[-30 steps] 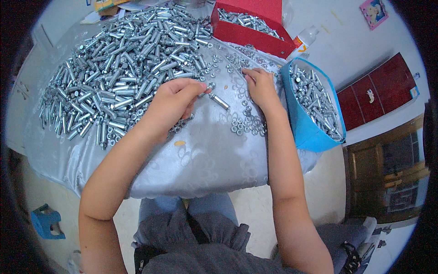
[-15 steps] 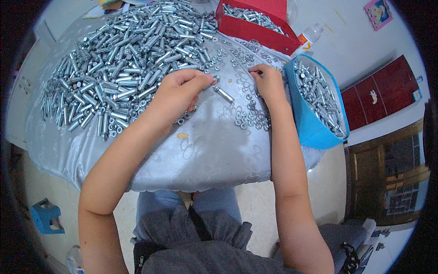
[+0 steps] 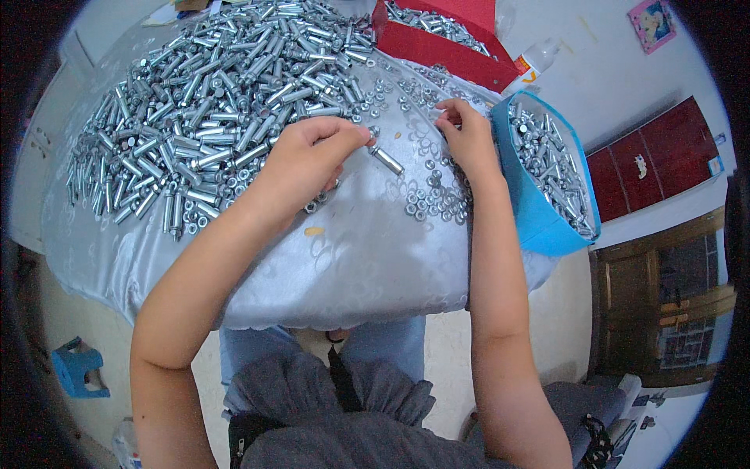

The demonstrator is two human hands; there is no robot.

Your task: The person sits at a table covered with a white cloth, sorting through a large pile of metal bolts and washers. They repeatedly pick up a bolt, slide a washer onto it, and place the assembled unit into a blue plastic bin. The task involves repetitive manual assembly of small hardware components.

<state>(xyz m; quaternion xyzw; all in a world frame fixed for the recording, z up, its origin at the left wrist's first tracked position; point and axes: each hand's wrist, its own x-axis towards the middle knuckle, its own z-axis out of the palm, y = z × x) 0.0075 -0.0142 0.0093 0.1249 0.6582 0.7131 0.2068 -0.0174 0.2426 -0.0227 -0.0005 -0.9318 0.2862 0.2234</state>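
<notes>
My left hand [image 3: 316, 152] is closed in a pinch on one end of a silver sleeve anchor bolt [image 3: 387, 160]. The bolt slants down to the right, just above the tablecloth. My right hand [image 3: 469, 137] is over the loose nuts [image 3: 422, 94] on the right, its thumb and forefinger slightly apart and nothing visible between them. A second cluster of nuts [image 3: 430, 205] lies nearer me, beside my right forearm. To the left spreads a large heap of sleeve anchor bolts [image 3: 211, 117], its near edge partly hidden by my left hand.
A blue container [image 3: 539, 227] full of bolts stands right of my right hand. Behind it are a red box [image 3: 445, 51] holding more bolts and a clear plastic bottle [image 3: 537, 59]. The silver tablecloth [image 3: 375, 273] drops at the near edge. A blue stool [image 3: 80, 367] stands on the floor at left.
My right hand has moved slightly right and its thumb and forefinger have parted. My left hand still holds the bolt in nearly the same place.
</notes>
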